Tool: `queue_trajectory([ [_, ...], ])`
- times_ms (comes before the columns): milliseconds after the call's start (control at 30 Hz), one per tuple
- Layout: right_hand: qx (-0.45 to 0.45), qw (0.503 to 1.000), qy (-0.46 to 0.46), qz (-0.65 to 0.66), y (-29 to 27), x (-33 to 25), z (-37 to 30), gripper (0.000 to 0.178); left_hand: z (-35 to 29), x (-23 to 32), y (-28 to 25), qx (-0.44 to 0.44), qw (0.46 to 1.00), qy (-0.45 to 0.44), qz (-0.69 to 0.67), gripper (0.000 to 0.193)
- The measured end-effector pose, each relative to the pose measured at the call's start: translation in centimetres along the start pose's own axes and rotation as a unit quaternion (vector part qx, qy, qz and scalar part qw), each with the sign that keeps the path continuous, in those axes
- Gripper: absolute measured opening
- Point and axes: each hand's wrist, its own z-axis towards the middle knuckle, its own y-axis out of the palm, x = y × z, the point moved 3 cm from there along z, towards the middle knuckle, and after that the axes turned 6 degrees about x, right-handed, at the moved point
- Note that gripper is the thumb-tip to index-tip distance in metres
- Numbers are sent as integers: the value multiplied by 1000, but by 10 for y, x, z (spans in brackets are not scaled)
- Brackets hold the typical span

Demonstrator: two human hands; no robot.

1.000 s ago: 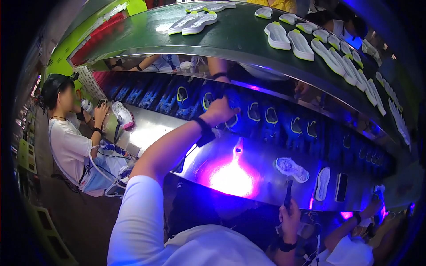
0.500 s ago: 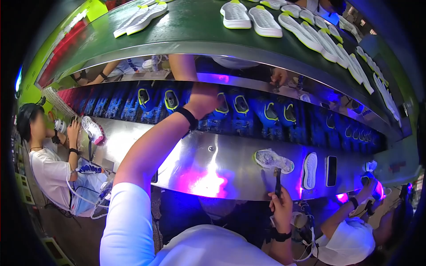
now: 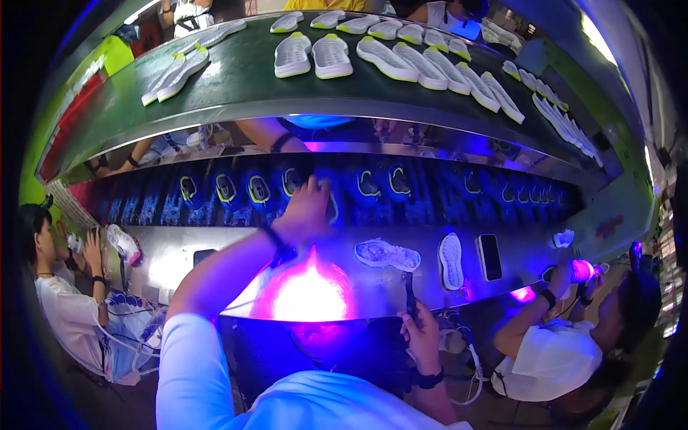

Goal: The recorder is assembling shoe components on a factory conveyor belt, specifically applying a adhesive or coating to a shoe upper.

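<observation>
My left hand reaches over the dark conveyor to a blue shoe upper with a yellow-green collar. Its fingers are blurred and partly hidden, so whether they grip the upper does not show. At the front edge of the metal bench, my right hand is closed around a dark-handled brush, its tip pointing up toward a white shoe sole. A second white sole stands to the right of that one, with a phone beside it.
Several blue uppers sit along the conveyor. White soles line the green upper shelf. Co-workers sit at left and right; a white-and-pink shoe lies by the left one. Bright pink-violet light glares on the bench.
My left hand has moved along the conveyor to an upper farther right and lower. My right hand keeps the brush near the sole. The whole view has shifted, bringing more of the shelf in.
</observation>
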Motion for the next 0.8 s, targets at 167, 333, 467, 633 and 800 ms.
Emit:
queue_trajectory([
  [167, -7, 999, -33, -8, 1, 11, -2, 44, -152, 20, -18, -58, 986, 155, 1, 88],
  [333, -30, 996, -77, -22, 9, -3, -6, 44, -189, 49, -31, -94, 990, 98, 32, 85],
  [467, -8, 992, -125, -19, 16, -19, -10, 41, -190, 88, 14, -34, 968, 107, 225, 81],
  [633, 21, 990, -137, -25, 10, -33, -22, 36, -221, 91, 33, 24, 959, 276, 60, 50],
  [800, -17, 996, -77, -34, 19, -14, -24, 33, -223, 64, -39, 174, 972, 100, -120, 70],
])
